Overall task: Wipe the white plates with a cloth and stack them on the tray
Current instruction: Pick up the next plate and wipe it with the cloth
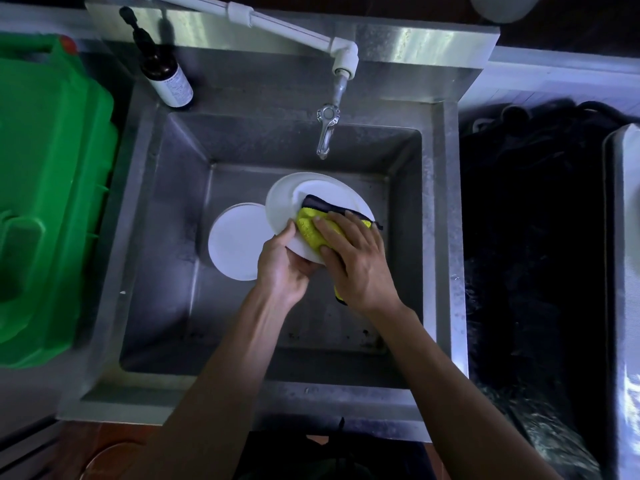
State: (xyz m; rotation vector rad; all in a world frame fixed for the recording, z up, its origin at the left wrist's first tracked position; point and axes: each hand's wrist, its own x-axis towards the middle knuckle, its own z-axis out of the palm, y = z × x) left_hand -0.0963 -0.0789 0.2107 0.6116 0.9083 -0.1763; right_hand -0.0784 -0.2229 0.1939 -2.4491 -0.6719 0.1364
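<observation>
Over the steel sink [145, 209] my left hand [284, 268] grips the near rim of a white plate [287, 199], thumb on top, holding it tilted. My right hand [356, 261] presses a yellow cloth with a dark edge [310, 230] flat against the plate's face, fingers spread over it. A corner of the cloth hangs below my right palm. Another white plate [235, 240] lies on the sink floor to the left, with a second rim showing under it. No tray is in view.
A tap [327, 133] juts over the back of the sink. A dark pump bottle [166, 74] stands at the back left corner. A green plastic crate [48, 188] fills the left. Dark fabric [530, 237] and a metal edge [623, 271] lie to the right.
</observation>
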